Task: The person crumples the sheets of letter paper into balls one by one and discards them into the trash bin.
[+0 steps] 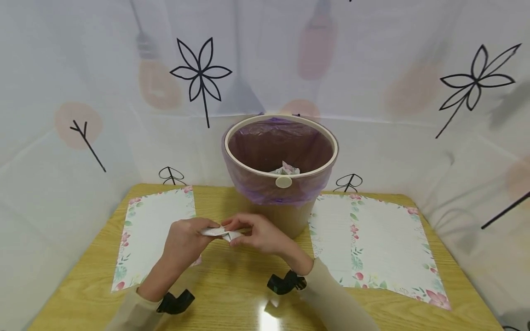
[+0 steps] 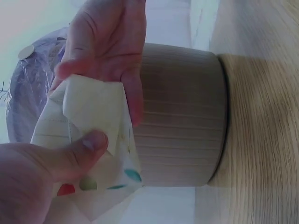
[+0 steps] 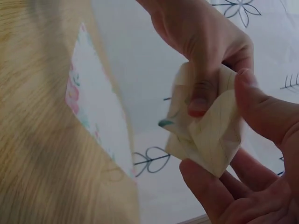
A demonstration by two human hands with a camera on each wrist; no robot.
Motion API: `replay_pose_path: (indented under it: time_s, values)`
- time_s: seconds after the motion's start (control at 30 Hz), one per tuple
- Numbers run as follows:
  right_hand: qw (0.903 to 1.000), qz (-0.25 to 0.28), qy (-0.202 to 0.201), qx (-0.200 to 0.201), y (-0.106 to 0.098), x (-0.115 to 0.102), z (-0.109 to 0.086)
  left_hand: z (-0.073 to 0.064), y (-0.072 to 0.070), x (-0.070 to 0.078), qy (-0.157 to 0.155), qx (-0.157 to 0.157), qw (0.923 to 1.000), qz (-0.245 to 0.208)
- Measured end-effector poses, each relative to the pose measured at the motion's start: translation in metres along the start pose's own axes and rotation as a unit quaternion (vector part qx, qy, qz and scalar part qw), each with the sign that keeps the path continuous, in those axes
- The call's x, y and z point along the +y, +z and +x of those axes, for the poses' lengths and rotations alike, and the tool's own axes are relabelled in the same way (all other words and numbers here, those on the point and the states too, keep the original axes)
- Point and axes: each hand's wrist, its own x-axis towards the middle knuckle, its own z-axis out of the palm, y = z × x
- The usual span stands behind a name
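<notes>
Both hands meet over the table on one small folded sheet of floral-bordered, lined paper (image 1: 212, 231). My left hand (image 1: 184, 236) pinches it, its thumb laid flat over the folded layers (image 2: 93, 105) in the left wrist view. At the paper's other end, my right hand (image 1: 261, 234) holds the edges between thumb and fingers. The right wrist view shows the folded paper (image 3: 217, 133) with a flap standing partly raised between the hands. Some of the fingertips behind the paper are hidden.
Behind the hands stands a beige wastebasket (image 1: 275, 216) with a purple liner (image 1: 248, 184) and crumpled floral paper (image 1: 285, 169) inside. A flat floral sheet (image 1: 155, 230) lies at left, with more sheets (image 1: 387, 234) at right. A patterned cloth (image 1: 265, 55) hangs behind the wooden table (image 1: 232, 294).
</notes>
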Motion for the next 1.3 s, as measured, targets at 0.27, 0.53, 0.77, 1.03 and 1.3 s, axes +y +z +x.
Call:
replay_pose_path:
  time_s: [0.27, 0.53, 0.77, 1.03, 1.3]
  values:
    - [0.9994, -0.030, -0.004, 0.014, 0.006, -0.002, -0.001, -0.002, 0.000, 0.005, -0.117, 0.008, 0.9929, -0.022]
    - [0.9976, -0.058, 0.013, 0.035, 0.004, -0.003, -0.004, -0.003, 0.003, 0.007, -0.185, -0.016, 0.9760, -0.115]
    - [0.9974, -0.049, 0.025, 0.047, 0.000, -0.002, -0.008, -0.002, -0.005, 0.006, -0.255, -0.094, 0.9340, -0.233]
    - [0.9939, -0.046, -0.037, 0.094, 0.006, 0.003, -0.006, 0.000, -0.014, 0.002, -0.262, -0.101, 0.9214, -0.269]
    - [0.9754, -0.102, -0.094, 0.171, 0.015, 0.010, -0.003, 0.003, -0.012, 0.002, -0.279, -0.070, 0.9056, -0.312]
